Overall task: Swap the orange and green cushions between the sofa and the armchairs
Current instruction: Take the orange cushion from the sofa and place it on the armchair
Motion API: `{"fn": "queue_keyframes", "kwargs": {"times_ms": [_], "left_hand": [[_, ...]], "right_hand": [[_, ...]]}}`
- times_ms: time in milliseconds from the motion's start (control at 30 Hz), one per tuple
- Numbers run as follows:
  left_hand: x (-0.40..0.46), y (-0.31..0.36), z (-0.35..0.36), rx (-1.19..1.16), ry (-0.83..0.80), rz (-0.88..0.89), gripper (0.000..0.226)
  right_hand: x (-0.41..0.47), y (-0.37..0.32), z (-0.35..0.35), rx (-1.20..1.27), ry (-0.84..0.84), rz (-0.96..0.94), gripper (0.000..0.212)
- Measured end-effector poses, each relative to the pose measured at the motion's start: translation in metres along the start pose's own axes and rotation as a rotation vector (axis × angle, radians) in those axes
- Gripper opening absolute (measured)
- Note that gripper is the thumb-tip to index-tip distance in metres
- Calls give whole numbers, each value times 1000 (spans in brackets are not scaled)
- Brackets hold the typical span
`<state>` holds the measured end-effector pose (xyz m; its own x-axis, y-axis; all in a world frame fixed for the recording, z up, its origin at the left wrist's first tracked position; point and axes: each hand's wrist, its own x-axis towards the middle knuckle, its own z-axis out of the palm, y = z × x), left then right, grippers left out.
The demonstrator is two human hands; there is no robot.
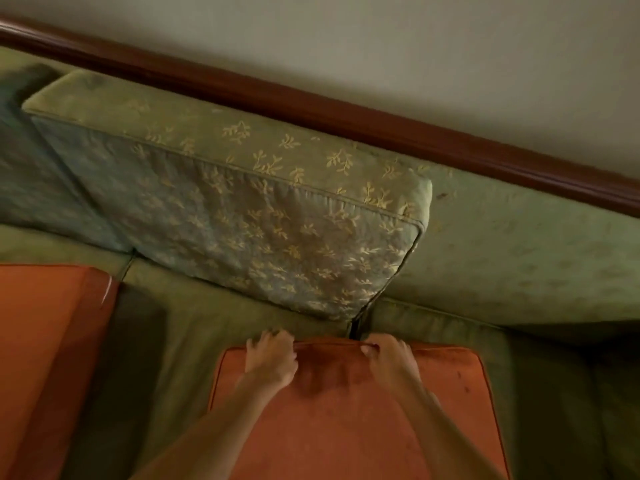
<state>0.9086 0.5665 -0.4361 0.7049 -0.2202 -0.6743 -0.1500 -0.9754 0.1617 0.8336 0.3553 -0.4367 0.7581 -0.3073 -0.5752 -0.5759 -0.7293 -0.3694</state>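
An orange cushion (pixel 363 417) lies over the green sofa seat (pixel 194 327) in front of me. My left hand (pixel 270 358) and my right hand (pixel 391 358) both grip its far edge, fingers curled over the piping. A second orange cushion (pixel 38 358) lies at the left on the seat. A green leaf-patterned back cushion (pixel 249 209) leans against the sofa back in the middle. Another green back cushion (pixel 31 181) is partly visible at the far left.
The sofa's bare green back (pixel 519 251) shows at the right with no cushion before it. A dark wooden rail (pixel 346 112) tops the sofa against a pale wall (pixel 415 46).
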Motion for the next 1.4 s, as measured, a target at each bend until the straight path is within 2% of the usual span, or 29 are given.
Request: {"fn": "queue_keyframes", "kwargs": {"times_ms": [67, 200, 300, 400, 500, 633, 700, 800, 900, 967, 1033, 1067, 1167, 1233, 1300, 1400], "left_hand": [[-7, 1, 4, -27, 91, -13, 23], [-32, 2, -5, -130, 172, -27, 22], [-64, 9, -26, -178, 223, -5, 19], [-105, 18, -48, -300, 274, 33, 11], [-156, 39, -71, -362, 332, 152, 15], [-237, 80, -90, -281, 421, 470, 15], [-272, 93, -88, -220, 448, 599, 12], [-312, 86, -72, -168, 398, 704, 6], [-337, 66, -53, -162, 306, 730, 7], [-348, 54, -40, -102, 300, 750, 9], [-357, 47, -28, -18, 337, 774, 19], [-362, 45, -23, 38, 361, 782, 31], [-373, 40, -9, 269, 376, 711, 91], [-377, 42, -5, 391, 401, 616, 121], [-377, 47, -9, 476, 446, 526, 132], [-375, 60, -24, 599, 423, 408, 123]], "right_hand": [[-7, 1, 4, 2, 80, -14, 9], [-29, -3, -7, 28, 157, -41, 22], [-53, 0, -26, 144, 172, -62, 28], [-96, 4, -51, 226, 263, -72, 25], [-155, 16, -76, 280, 427, -96, 18], [-255, 48, -106, 359, 609, -44, 10], [-309, 64, -109, 366, 664, -45, 17], [-379, 79, -85, 378, 699, -61, 30], [-424, 83, -45, 282, 656, -7, 29], [-440, 81, -23, 227, 623, 27, 34], [-449, 83, -9, 224, 614, 44, 46], [-453, 84, -8, 241, 609, 45, 52], [-456, 90, -12, 244, 534, 54, 69], [-454, 88, -18, 132, 480, 37, 79], [-451, 81, -28, -10, 433, 28, 90], [-454, 86, -38, -204, 284, 49, 115]]}}
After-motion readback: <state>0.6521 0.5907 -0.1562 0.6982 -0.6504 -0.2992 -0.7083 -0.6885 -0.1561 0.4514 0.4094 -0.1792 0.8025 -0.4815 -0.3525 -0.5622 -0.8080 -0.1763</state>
